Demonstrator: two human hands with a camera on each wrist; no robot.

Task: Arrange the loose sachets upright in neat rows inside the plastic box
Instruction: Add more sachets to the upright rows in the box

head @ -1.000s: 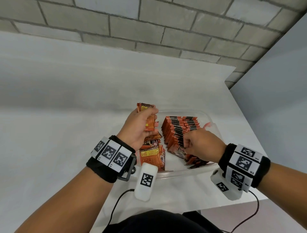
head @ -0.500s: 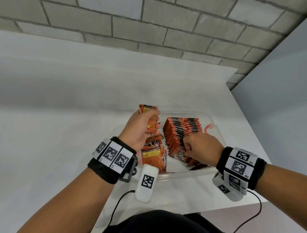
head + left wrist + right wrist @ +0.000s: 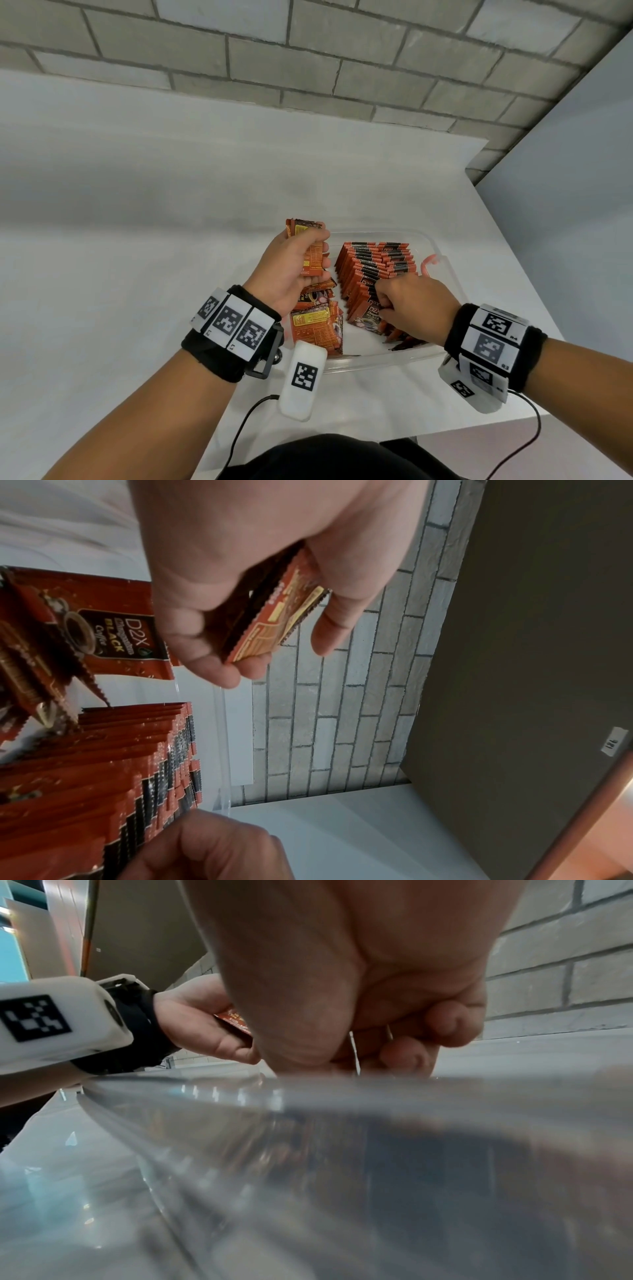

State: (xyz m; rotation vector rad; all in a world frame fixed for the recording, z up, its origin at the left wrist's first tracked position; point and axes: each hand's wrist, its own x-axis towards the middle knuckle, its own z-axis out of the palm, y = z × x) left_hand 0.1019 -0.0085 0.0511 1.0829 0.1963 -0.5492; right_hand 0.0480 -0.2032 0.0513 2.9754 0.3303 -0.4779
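A clear plastic box (image 3: pixel 383 361) sits on the white table. Inside it, a row of orange-and-black sachets (image 3: pixel 373 263) stands upright and leans back. My left hand (image 3: pixel 320 253) hovers over the box's left side and grips a small bundle of sachets (image 3: pixel 310 240), whose edges show between thumb and fingers (image 3: pixel 274 620). My right hand (image 3: pixel 383 301) is curled at the near end of the row. It pinches the front sachet (image 3: pixel 371 313) there, and a thin edge shows between its fingers (image 3: pixel 404 1053). Loose sachets (image 3: pixel 315 323) lie in the box's near left corner.
More sachets (image 3: pixel 406 342) lie flat under my right hand near the box's front wall. A red clip (image 3: pixel 430 262) sits on the right rim. The table edge (image 3: pixel 479 430) runs close to the front; a brick wall stands behind and a grey panel to the right.
Almost nothing moved. My right hand shifted slightly at the near end of the row. The left hand holds the same bundle in the same place.
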